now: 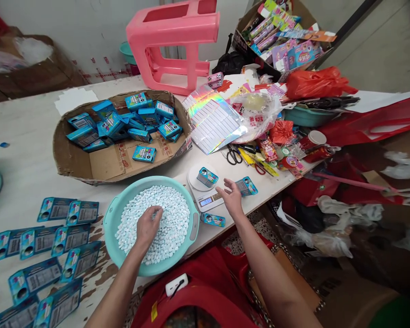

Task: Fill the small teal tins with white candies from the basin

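Observation:
My left hand [149,223] is over a turquoise basin [108,243] full of small pale mint-like candies [171,228]. Its fingers are curled together at the candies' surface; what they pinch, if anything, is hidden. Just right of a small digital scale [213,200], my right hand [230,196] hovers with fingers apart and nothing in it. A small blue candy box [207,176] rests on the scale's round white pan [195,179]. One blue box [247,186] lies beyond my right hand, and another blue box [213,220] sits in front of the scale.
Blue boxes [75,258] lie in rows at the left. Behind the basin, a cardboard tray [104,166] holds several filled-looking ones. Scissors [233,156], knives, foil sheets [215,118] and bags crowd the right. A pink stool [172,32] lies on its side at the back.

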{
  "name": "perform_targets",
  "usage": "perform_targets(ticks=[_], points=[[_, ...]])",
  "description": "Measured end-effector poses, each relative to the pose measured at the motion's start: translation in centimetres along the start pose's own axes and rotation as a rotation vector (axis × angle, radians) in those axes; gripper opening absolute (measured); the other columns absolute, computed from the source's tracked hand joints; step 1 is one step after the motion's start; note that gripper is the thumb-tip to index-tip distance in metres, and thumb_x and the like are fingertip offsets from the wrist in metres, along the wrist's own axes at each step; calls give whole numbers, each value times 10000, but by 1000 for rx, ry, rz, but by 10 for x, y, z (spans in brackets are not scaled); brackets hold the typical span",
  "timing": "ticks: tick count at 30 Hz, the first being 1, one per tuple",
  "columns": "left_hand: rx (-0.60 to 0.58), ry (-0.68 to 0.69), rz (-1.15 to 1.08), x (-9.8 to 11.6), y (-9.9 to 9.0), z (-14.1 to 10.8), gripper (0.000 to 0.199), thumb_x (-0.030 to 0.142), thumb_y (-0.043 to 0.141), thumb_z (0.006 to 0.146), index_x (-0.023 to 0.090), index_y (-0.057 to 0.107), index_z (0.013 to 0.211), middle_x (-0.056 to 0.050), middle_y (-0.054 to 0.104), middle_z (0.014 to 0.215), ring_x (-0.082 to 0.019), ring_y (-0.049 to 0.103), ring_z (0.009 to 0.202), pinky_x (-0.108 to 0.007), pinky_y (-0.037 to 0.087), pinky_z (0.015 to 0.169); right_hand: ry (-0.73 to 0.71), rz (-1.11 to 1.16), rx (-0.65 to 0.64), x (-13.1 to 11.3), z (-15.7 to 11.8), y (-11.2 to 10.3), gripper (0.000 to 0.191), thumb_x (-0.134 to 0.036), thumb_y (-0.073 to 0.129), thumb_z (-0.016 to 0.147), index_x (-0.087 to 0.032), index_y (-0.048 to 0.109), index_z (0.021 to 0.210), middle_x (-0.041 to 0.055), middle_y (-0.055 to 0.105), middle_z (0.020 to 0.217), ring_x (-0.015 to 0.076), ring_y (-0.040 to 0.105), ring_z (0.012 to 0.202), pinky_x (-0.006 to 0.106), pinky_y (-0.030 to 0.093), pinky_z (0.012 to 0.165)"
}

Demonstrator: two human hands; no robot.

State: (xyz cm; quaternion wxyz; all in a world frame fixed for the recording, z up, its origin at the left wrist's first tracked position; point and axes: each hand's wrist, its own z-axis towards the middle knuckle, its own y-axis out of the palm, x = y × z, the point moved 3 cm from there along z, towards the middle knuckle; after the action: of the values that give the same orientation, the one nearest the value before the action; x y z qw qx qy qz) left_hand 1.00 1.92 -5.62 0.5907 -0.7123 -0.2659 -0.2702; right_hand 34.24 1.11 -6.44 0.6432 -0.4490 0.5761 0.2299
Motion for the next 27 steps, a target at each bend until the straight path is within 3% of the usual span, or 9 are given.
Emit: perform_targets(ticks=[6, 10, 13, 17, 19, 21, 24, 25, 27], points=[[3, -3, -19, -3, -3, -5, 279, 427, 450, 843, 217, 628, 886, -43, 677, 969, -222, 618, 918, -331, 451, 826, -60, -21, -39, -7, 19, 29, 691, -418, 770, 580, -208, 536, 1195, 117, 525, 1255, 266, 504, 1138, 404, 455, 894], [-24, -26, -25, -4, -4, -10, 274, 415, 438, 858, 213, 621, 884, -40, 672, 943, -218, 620, 891, -334, 465, 801, -80, -34, -62, -9, 28, 40, 505, -420, 752, 591, -174, 621, 1013, 70, 649, 974, 235, 603, 890, 369, 493, 768], [29, -4, -20, 5, -14, -14, 249, 383, 442, 870, 207, 609, 926, -55, 659, 982, -219, 615, 926, -349, 466, 831, -88, -7, -63, -21, 22, 39, 401, -426, 711, 657, -158, 628, 945, 41, 655, 827, 212, 604, 769, 365, 493, 727], [171, 231, 10, 43, -43, -19, 396, 309, 507, 854, 206, 464, 1234, -113, 529, 1246, -238, 507, 1155, -388, 421, 946, -180, 20, -109, -64, -14, 51, 410, -390, 706, 707, -202, 597, 1054, 46, 647, 946, 220, 602, 871, 379, 475, 812], [153, 390, 78, 65, -58, -22, 520, 244, 543, 828, 226, 382, 1322, -125, 432, 1347, -258, 407, 1255, -421, 376, 999, -304, 16, -350, -91, -45, 74, 369, -344, 720, 710, -234, 614, 1046, 44, 638, 1004, 228, 598, 938, 376, 471, 851], [47, 490, 154, 80, -71, -24, 528, 158, 540, 806, 256, 407, 1307, -106, 457, 1319, -257, 418, 1239, -421, 378, 995, -391, 35, -581, -114, -76, 100, 333, -306, 710, 731, -258, 618, 1048, 36, 635, 1031, 227, 593, 983, 381, 465, 888], [-43, 452, 165, 75, -96, -26, 445, 136, 549, 791, 250, 476, 1214, -76, 574, 1139, -226, 539, 1074, -359, 452, 890, -354, 112, -721, -128, -104, 124, 395, -299, 679, 767, -273, 557, 1141, 44, 611, 1111, 226, 587, 1037, 398, 480, 908], [-3, 398, 152, 66, -109, -27, 413, 169, 568, 791, 241, 483, 1189, -71, 589, 1101, -221, 558, 1031, -346, 465, 859, -319, 130, -712, -127, -105, 125, 471, -308, 685, 762, -276, 510, 1198, 54, 585, 1172, 232, 574, 1072, 410, 481, 919], [195, 245, 155, 38, -144, -31, 384, 258, 604, 784, 229, 492, 1150, -71, 595, 1073, -224, 573, 985, -345, 475, 827, -261, 121, -627, -116, -97, 115, 624, -333, 712, 732, -280, 425, 1283, 76, 515, 1287, 250, 533, 1146, 444, 461, 956]])
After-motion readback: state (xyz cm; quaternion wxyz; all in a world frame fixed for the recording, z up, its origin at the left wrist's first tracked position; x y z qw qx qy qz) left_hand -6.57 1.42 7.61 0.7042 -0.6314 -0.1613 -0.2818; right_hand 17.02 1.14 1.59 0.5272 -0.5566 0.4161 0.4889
